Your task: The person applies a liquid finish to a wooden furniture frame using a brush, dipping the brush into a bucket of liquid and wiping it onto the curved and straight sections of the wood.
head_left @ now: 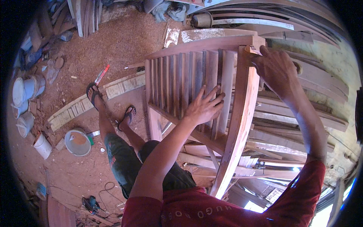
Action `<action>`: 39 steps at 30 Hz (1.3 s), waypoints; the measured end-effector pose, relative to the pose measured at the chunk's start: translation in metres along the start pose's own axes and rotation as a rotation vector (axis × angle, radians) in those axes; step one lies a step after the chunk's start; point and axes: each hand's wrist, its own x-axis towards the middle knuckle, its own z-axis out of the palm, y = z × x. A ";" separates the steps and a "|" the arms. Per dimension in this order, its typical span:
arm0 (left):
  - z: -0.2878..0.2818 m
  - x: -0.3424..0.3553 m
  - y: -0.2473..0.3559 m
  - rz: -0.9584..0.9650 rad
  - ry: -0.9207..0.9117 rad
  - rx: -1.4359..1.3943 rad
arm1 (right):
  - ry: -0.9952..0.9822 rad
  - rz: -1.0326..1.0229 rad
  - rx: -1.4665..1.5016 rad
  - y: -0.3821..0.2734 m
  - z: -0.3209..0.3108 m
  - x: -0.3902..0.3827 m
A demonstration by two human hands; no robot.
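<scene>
A wooden frame with upright slats (192, 72) stands in front of me, its long side post (242, 113) slanting down toward my body. My left hand (206, 108) lies on the slats with its fingers spread, holding nothing. At the top corner of the frame, my right hand (275, 70) is closed, its fingers bent over the end of the post. What it grips is mostly hidden; a pale round end (299, 68) shows beside the wrist, and a small orange patch shows on the post near the fingertips.
Long boards (298, 109) are stacked along the wall at right. A grey bucket (78, 142), white pails (23, 90) and a corded power tool (90, 204) stand on the dusty floor at left. A red-handled saw-like tool (102, 74) lies by my foot.
</scene>
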 end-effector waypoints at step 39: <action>-0.007 -0.006 0.000 -0.018 -0.103 0.040 | -0.206 -0.079 -0.037 -0.044 -0.027 0.034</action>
